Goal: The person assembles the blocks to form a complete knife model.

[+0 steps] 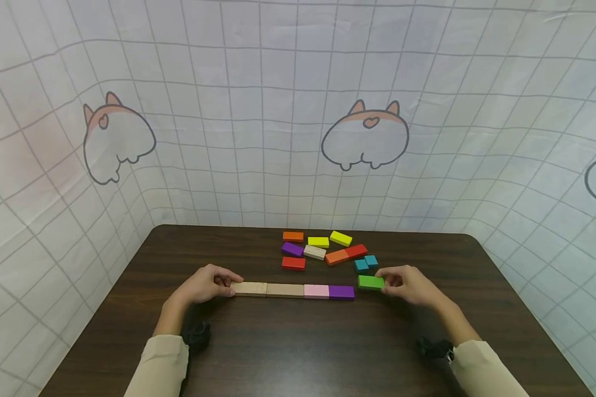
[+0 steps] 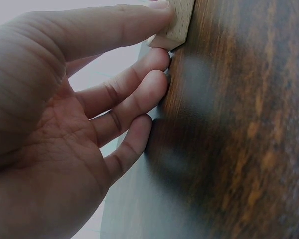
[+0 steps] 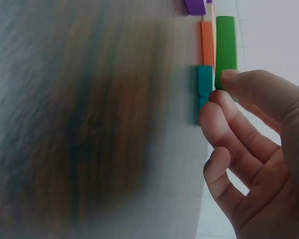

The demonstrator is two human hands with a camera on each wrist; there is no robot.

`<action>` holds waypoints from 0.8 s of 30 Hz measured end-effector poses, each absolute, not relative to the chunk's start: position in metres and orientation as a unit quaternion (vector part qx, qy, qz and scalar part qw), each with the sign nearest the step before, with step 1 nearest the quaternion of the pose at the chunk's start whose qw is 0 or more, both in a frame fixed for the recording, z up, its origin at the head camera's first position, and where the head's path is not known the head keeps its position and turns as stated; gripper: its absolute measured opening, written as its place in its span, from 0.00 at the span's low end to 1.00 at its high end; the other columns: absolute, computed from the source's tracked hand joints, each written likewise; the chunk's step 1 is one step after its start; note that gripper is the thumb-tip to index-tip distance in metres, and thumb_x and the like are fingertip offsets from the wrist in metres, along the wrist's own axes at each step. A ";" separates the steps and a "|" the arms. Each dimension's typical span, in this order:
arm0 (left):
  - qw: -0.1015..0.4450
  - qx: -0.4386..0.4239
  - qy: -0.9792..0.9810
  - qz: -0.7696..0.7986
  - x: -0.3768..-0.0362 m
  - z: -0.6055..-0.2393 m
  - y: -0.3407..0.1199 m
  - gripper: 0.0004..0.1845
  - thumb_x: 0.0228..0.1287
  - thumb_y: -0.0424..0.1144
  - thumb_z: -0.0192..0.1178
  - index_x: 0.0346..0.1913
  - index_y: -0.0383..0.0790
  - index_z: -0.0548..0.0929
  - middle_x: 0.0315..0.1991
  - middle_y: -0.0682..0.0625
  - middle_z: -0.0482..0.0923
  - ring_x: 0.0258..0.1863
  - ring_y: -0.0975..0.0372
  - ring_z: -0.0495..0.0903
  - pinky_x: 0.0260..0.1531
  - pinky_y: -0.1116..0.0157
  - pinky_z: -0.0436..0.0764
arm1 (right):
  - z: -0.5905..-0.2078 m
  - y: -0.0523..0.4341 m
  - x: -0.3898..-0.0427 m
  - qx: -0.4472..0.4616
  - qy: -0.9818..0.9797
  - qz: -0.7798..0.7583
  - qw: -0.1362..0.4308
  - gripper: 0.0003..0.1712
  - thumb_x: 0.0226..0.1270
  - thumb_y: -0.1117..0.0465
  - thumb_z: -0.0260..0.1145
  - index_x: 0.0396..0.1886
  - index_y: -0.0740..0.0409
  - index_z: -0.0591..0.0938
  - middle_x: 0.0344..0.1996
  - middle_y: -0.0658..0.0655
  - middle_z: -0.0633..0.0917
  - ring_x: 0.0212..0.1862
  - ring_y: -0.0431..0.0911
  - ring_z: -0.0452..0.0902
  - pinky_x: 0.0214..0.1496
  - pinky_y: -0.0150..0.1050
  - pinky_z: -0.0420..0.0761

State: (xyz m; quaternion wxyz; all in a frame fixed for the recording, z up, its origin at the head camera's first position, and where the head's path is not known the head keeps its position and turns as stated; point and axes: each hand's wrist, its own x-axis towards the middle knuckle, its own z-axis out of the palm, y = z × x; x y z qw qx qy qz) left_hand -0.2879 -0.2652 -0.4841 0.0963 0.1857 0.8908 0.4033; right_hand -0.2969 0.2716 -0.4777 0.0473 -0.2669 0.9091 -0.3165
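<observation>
Left of centre in the head view: left hand (image 1: 206,284) curled against the end of a natural wood block (image 1: 250,288), thumb and fingers pinching it, fingertips (image 2: 157,59) down on the dark wooden table (image 1: 288,347). First in a flat end-to-end row: then a second wood block (image 1: 285,289), a pink block (image 1: 316,290), a purple block (image 1: 341,291). Just right of the purple one, with a small gap and sitting slightly higher in frame, a green block (image 1: 371,282), pinched at its right end by the right hand (image 1: 411,285) (thumb on top in the wrist view, the other fingers loosely bent). Further back, upper middle of the table: loose blocks in orange, yellow, red, purple, plain wood, plus two teal blocks (image 1: 366,263) just behind the green one.

Step in hand, by the look of it: adding the green block to the row's right end. Next move likely calls for sliding it left and a touch nearer, square to the purple end, while bracing the left end so nothing shifts.
</observation>
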 end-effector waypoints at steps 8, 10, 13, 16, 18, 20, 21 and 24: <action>0.103 0.193 0.889 0.403 -0.289 -0.486 -0.267 0.14 0.64 0.34 0.72 0.53 0.39 0.90 0.31 0.51 0.81 0.29 0.57 0.76 0.29 0.63 0.75 | -0.483 0.282 -0.294 -0.263 0.907 -0.318 0.084 0.16 0.68 0.65 0.73 0.54 0.59 0.85 0.29 0.47 0.81 0.29 0.40 0.73 0.31 0.35 0.74; 0.102 0.195 0.889 0.402 -0.289 -0.486 -0.267 0.14 0.64 0.34 0.72 0.53 0.39 0.90 0.31 0.51 0.81 0.29 0.57 0.76 0.29 0.63 0.75 | -0.484 0.283 -0.294 -0.263 0.904 -0.324 0.092 0.16 0.67 0.65 0.73 0.53 0.60 0.85 0.29 0.47 0.80 0.29 0.40 0.73 0.31 0.35 0.74; 0.101 0.195 0.889 0.401 -0.289 -0.486 -0.267 0.14 0.64 0.33 0.72 0.52 0.39 0.90 0.31 0.51 0.81 0.29 0.57 0.76 0.29 0.63 0.75 | -0.485 0.283 -0.294 -0.262 0.902 -0.329 0.098 0.15 0.67 0.67 0.73 0.53 0.61 0.85 0.29 0.48 0.80 0.30 0.41 0.73 0.32 0.35 0.74; 0.100 0.193 0.890 0.400 -0.289 -0.486 -0.267 0.14 0.64 0.33 0.72 0.52 0.40 0.90 0.31 0.51 0.81 0.28 0.58 0.76 0.29 0.63 0.75 | -0.486 0.282 -0.295 -0.262 0.900 -0.334 0.101 0.15 0.66 0.67 0.73 0.52 0.62 0.85 0.29 0.48 0.80 0.30 0.41 0.73 0.32 0.35 0.73; 0.101 0.193 0.890 0.400 -0.289 -0.486 -0.267 0.14 0.64 0.33 0.72 0.53 0.40 0.90 0.31 0.51 0.81 0.28 0.58 0.76 0.29 0.63 0.75 | -0.486 0.282 -0.295 -0.261 0.899 -0.337 0.103 0.15 0.66 0.67 0.73 0.52 0.62 0.85 0.29 0.49 0.79 0.30 0.41 0.73 0.33 0.35 0.73; 0.102 0.191 0.890 0.401 -0.289 -0.486 -0.268 0.14 0.64 0.34 0.72 0.53 0.40 0.90 0.31 0.51 0.81 0.28 0.58 0.76 0.29 0.63 0.75 | -0.486 0.281 -0.295 -0.260 0.898 -0.340 0.106 0.15 0.66 0.67 0.73 0.52 0.62 0.85 0.29 0.49 0.80 0.30 0.41 0.73 0.33 0.35 0.73; 0.102 0.192 0.890 0.401 -0.289 -0.486 -0.268 0.14 0.64 0.34 0.72 0.53 0.40 0.90 0.31 0.51 0.81 0.29 0.58 0.76 0.29 0.63 0.75 | -0.486 0.281 -0.295 -0.260 0.897 -0.340 0.106 0.15 0.66 0.67 0.73 0.52 0.63 0.85 0.29 0.49 0.80 0.30 0.41 0.73 0.33 0.35 0.72; 0.103 0.192 0.889 0.402 -0.289 -0.485 -0.267 0.14 0.64 0.33 0.72 0.53 0.39 0.90 0.31 0.51 0.80 0.29 0.57 0.76 0.29 0.63 0.75 | -0.486 0.279 -0.295 -0.260 0.897 -0.341 0.108 0.15 0.66 0.67 0.73 0.52 0.63 0.85 0.28 0.49 0.79 0.30 0.41 0.73 0.33 0.35 0.72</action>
